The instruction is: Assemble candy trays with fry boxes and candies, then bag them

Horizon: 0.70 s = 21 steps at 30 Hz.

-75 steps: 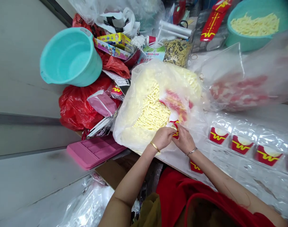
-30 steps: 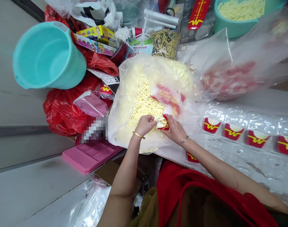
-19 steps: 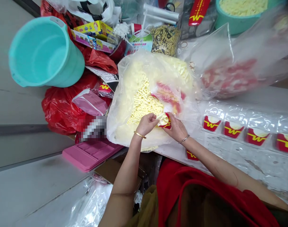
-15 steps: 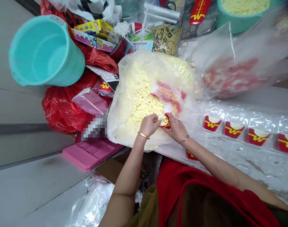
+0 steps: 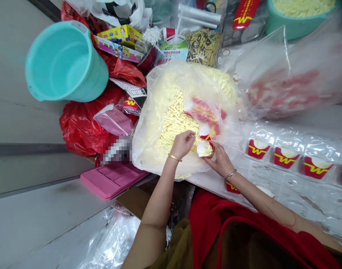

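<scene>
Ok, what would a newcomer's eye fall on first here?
Probably the big turquoise bucket at upper left, above a red plastic bag. Next, the pale yellow fry-shaped sticks in the open plastic bag at centre, where the right hand holds a red fry carton, the left hand beside it. Far right, a row of similar cartons.

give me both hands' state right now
Left hand: curled, but whether it's closed on anything can't be told.
Right hand: holding a red-and-white fry carton.
</scene>
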{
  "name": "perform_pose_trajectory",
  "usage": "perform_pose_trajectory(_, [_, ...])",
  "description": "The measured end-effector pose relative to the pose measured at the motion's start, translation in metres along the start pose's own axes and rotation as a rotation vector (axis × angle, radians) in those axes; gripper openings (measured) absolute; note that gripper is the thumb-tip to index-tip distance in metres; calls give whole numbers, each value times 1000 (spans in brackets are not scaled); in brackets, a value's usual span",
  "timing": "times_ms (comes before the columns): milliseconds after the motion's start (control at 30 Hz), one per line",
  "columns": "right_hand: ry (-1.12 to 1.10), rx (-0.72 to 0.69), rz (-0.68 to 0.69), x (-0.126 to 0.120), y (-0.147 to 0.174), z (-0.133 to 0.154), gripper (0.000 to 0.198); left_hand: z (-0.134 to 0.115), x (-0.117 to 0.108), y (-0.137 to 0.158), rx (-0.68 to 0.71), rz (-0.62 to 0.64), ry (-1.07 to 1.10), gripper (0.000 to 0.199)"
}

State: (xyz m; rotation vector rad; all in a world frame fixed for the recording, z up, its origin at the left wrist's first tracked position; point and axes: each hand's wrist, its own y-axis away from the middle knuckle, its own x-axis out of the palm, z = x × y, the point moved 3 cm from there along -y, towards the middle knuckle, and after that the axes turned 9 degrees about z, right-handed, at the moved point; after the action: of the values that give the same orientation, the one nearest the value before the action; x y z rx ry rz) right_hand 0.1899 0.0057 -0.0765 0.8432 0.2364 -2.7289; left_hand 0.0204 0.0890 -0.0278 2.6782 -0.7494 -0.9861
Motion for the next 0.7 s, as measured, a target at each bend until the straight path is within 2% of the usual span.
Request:
perform_pose_trajectory(67, [0,9,-25,-2,-1,1,69,18,-11,-16,-43,-144,-224,28])
perform_pose_trajectory(167, [5,15,-20,-4,-2,1,70,37,-13,-37,-56,-142,-474,27])
perform_pose_trajectory(233, [8,28,-16,-7,-1,0,70,42,-13,-41,-26,-146,-519,16])
perform_pose_trajectory(300, [8,45,-14,-10,0,1,71,39,-17,-35,-6,-217,-492,11])
perform_pose_trajectory(400, [4,67,-12,-12,1,6,71,20,-21,-8,-17,-340,-327,16])
perform_pose_trajectory(467, [1,75,-12,-12,1,11,72,-4,-15,14,-12,-363,-236,20])
perform_pose_trajectory(600, [8,60,-11,-14,6,25,72,-58,24,56,32,-203,-389,20])
perform_pose_trajectory(700, [30,59,-19,-17,18,31,64,-84,56,77,20,-99,-507,22])
